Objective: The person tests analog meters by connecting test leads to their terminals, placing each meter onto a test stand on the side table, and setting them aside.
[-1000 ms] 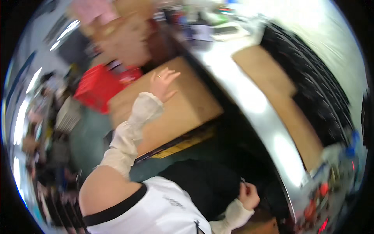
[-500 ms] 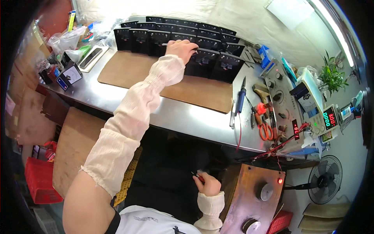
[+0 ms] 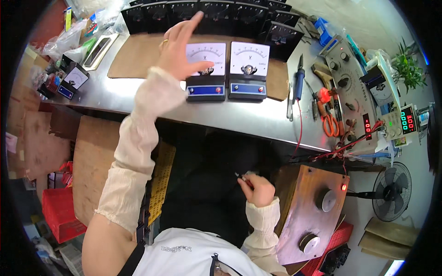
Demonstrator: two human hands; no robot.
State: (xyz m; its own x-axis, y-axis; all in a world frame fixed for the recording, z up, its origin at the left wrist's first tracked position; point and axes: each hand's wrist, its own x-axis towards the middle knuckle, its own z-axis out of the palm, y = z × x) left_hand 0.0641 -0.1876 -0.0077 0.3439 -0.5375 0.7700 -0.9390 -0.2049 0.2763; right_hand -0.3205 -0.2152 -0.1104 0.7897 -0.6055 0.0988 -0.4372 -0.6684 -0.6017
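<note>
My left hand (image 3: pixel 177 50) is open, fingers spread and thumb stretched across the lower dial of the left panel meter (image 3: pixel 206 54). Whether the thumb touches it I cannot tell. A matching panel meter (image 3: pixel 249 60) stands just to the right; both have white dials and black bases with a blue strip and terminals, facing me. Low in front of my body, my right hand (image 3: pixel 260 191) is closed on a small red-handled tool (image 3: pixel 249 182) with a thin metal tip; its exact kind is unclear. Several black meter backs (image 3: pixel 216 14) line up behind the meters.
A cardboard sheet (image 3: pixel 138 60) lies on the metal bench (image 3: pixel 152 99). To the right lie a soldering iron (image 3: pixel 299 83), tweezers (image 3: pixel 290 101) and orange-handled scissors (image 3: pixel 330 125), beside a control panel (image 3: pixel 352 87). A phone (image 3: pixel 97 51) and another meter (image 3: pixel 75 78) are at left. A knobbed box (image 3: pixel 313 202) stands lower right.
My left hand has let go of a black meter's upper edge and drawn back, fingers spreading. Two meters now face me with white dials. My right hand keeps its grip; the whole view has shifted.
</note>
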